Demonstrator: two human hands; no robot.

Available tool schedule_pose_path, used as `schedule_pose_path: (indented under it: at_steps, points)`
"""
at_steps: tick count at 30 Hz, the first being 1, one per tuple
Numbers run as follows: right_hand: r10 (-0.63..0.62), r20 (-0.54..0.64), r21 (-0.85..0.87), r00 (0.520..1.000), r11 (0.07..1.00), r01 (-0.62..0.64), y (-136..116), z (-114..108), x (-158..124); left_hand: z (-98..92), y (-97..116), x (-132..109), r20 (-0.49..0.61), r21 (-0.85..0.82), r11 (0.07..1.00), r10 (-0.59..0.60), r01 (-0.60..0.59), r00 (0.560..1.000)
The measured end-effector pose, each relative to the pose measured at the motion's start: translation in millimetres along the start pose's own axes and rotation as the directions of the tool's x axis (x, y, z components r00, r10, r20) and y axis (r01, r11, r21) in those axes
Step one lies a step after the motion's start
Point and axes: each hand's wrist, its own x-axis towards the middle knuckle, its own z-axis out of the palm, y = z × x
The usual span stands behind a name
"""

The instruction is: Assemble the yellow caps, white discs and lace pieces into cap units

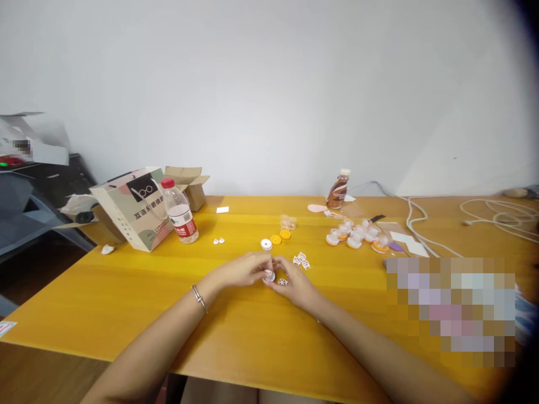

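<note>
Both my hands meet over the middle of the table around a small round white plastic piece (268, 275). My left hand (249, 268) pinches at its top with the fingertips, while my right hand (295, 281) grips its right side between thumb and fingers. Just beyond my fingers stand a white disc (266, 244) and two yellow discs (275, 240) in a slanting row. A small white spoked part (283, 282) lies beside my right hand, partly covered by it. Several similar spoked parts (301, 260) lie a little farther right. Fingers hide much of the held piece.
Several assembled round pieces (354, 238) with clear tops cluster at right. Clear rings (288, 223) lie behind the yellow discs. A water bottle (181, 216), paper bag (147, 221) and cardboard box (193, 193) stand left. A brown bottle (338, 191) and white cables (415, 221) are at the back right.
</note>
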Motion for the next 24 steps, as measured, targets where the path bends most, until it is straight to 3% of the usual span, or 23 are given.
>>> schedule_pose_path:
  at_steps: [3, 5, 8, 11, 17, 24]
  points:
    - [0.015, -0.033, 0.038, 0.999, 0.999, -0.014, -2.0, -1.6, -0.7, -3.3, 2.0, 4.6, -0.011, -0.124, 0.992, -0.005, 0.003, 1.0]
    - [0.045, -0.068, 0.114, 0.997, 0.993, -0.037, -1.6, -3.4, -1.6, -8.7, 0.9, 13.3, -0.087, -0.146, 0.989, -0.03, 0.017, 0.996]
    - [0.102, -0.073, 0.273, 0.992, 0.959, -0.079, -0.2, -4.6, -3.7, -17.8, -10.2, 37.9, -0.261, -0.037, 0.996, -0.085, 0.078, 0.961]
    - [0.141, -0.033, 0.367, 0.989, 0.923, -0.12, -0.2, -3.7, -6.0, -20.8, -32.1, 73.3, -0.421, 0.119, 0.976, -0.118, 0.183, 0.9]
    - [0.128, -0.016, 0.368, 0.992, 0.923, -0.113, 0.5, -5.2, -5.3, -3.6, -66.5, 135.5, -0.479, 0.107, 0.956, -0.192, 0.274, 0.857]
    - [0.204, 0.006, 0.509, 0.979, 0.842, -0.179, 1.1, -7.6, 0.0, 13.3, -68.5, 149.6, -0.532, 0.016, 0.947, -0.264, 0.322, 0.805]
